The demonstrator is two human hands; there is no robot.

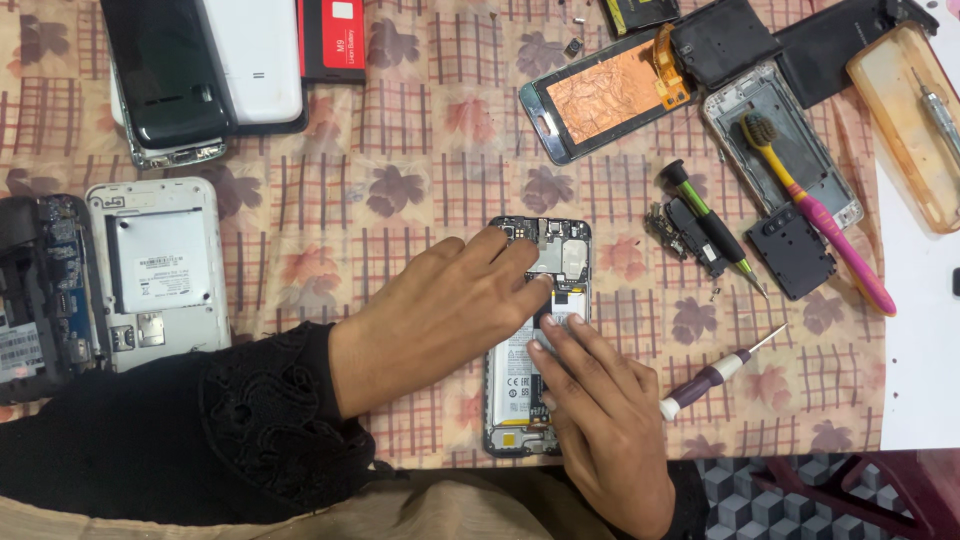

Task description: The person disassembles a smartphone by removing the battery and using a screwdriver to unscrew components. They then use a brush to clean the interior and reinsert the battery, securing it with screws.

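Observation:
An opened smartphone (545,245) lies back-up on the patterned cloth, its circuit board and white battery showing. My left hand (440,315) rests across its left side, with the fingertips on the metal shield near the top. My right hand (605,420) comes up from below, and its fingertips press on the middle of the phone, over the battery's upper edge. Neither hand holds a tool. Both hands hide the phone's middle part.
A purple-handled screwdriver (715,375) lies just right of my right hand. Further right are a green-tipped screwdriver (710,225), a pink and yellow brush (815,215) on a phone frame, and black covers. Dismantled phones (155,270) lie at the left and top.

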